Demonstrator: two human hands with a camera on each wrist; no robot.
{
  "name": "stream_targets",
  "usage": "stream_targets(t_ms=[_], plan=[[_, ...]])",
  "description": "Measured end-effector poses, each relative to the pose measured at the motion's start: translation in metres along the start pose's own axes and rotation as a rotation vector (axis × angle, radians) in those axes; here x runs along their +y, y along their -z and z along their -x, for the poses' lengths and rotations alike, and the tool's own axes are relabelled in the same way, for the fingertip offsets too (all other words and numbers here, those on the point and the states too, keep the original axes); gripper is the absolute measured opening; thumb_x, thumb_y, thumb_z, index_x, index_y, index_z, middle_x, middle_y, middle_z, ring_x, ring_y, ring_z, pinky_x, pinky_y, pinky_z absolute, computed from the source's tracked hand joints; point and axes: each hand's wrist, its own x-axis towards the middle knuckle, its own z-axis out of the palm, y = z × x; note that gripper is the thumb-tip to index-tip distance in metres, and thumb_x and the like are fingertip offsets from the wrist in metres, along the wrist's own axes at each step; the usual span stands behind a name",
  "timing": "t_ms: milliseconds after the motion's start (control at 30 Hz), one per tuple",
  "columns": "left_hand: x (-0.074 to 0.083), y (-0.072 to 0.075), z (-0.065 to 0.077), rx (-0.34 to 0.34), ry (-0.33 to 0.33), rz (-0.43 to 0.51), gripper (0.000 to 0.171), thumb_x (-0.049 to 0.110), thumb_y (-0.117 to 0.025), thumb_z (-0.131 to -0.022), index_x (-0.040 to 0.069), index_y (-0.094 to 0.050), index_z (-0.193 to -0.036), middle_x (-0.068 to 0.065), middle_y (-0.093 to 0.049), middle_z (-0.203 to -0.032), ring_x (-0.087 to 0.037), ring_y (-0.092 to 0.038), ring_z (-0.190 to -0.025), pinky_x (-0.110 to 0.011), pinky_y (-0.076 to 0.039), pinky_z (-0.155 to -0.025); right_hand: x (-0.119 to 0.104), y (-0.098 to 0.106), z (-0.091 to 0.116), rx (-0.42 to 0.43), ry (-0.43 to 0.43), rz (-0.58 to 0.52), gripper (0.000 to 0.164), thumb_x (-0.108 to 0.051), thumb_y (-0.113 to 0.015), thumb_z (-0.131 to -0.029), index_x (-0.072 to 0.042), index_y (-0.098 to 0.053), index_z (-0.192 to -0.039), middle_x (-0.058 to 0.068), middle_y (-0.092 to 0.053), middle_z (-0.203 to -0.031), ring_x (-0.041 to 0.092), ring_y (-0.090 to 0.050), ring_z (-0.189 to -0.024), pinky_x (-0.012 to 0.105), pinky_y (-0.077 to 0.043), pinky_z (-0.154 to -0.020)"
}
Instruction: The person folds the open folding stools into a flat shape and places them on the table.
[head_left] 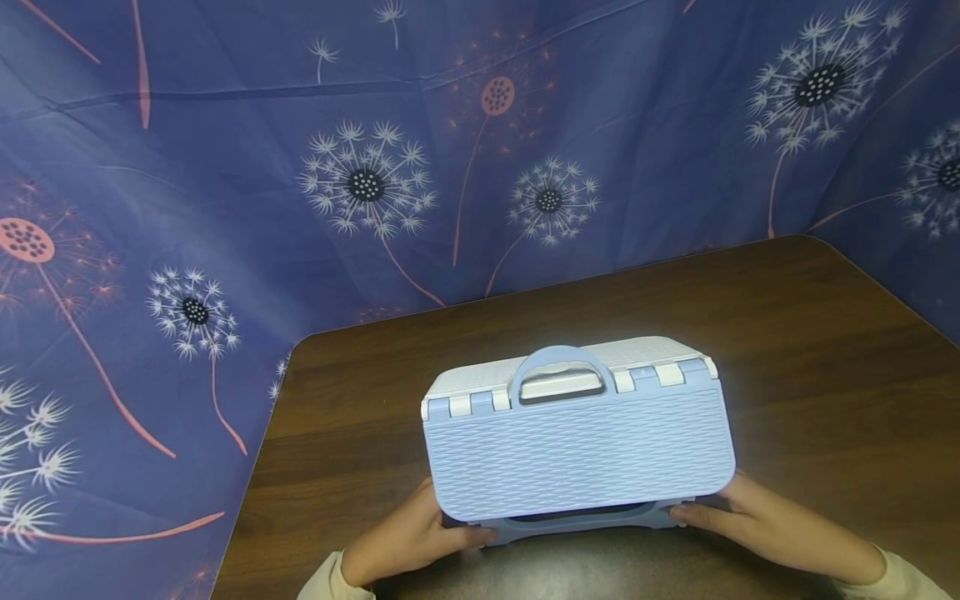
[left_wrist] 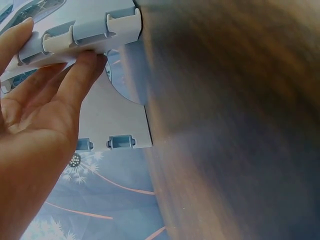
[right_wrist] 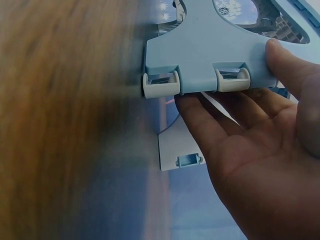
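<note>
A light blue and white plastic folding stool [head_left: 579,457] stands on the table in the middle of the head view. Its blue panel has a woven texture, and an arched handle [head_left: 561,357] rises from the hinged edge beside the white panel. My left hand [head_left: 408,533] grips its lower left side, thumb on the front of a blue leg frame [head_left: 581,522] and fingers behind. At the lower right side, my right hand [head_left: 780,533] holds the same frame between thumb and fingers. The right wrist view shows white hinge clips [right_wrist: 233,81] close to the fingers.
The brown wooden table [head_left: 360,400] extends on both sides of the stool and behind it. A blue cloth [head_left: 645,167] with dandelion prints hangs along the table's back and left edges and at the far right.
</note>
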Motion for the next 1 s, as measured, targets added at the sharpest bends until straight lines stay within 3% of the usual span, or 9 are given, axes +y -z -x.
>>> stream_targets(t_ms=[567,1000], plan=[[0.0031,0.0003,-0.0005,0.009,0.005,-0.014,0.056,0.019,-0.073,-0.092,0.021,-0.046,-0.141,0.005,-0.057,-0.137,-0.015,-0.053,-0.124,-0.033,-0.041,-0.105,-0.0023,0.0005,0.0005,-0.015,-0.052,0.0,0.059,0.003,-0.06,-0.096,-0.009,-0.035,-0.147,-0.006,-0.056,-0.131,0.008,-0.051,-0.107,0.015,-0.043,-0.087],[0.0006,0.0005,-0.0004,-0.004,0.016,0.01,0.06,0.02,-0.072,-0.093,0.024,-0.041,-0.144,0.005,-0.054,-0.14,-0.017,-0.051,-0.126,-0.033,-0.039,-0.107,-0.002,0.0006,-0.0006,-0.018,-0.031,-0.007,0.056,0.005,-0.059,-0.095,-0.009,-0.039,-0.145,-0.004,-0.058,-0.13,0.006,-0.053,-0.108,0.014,-0.043,-0.09]])
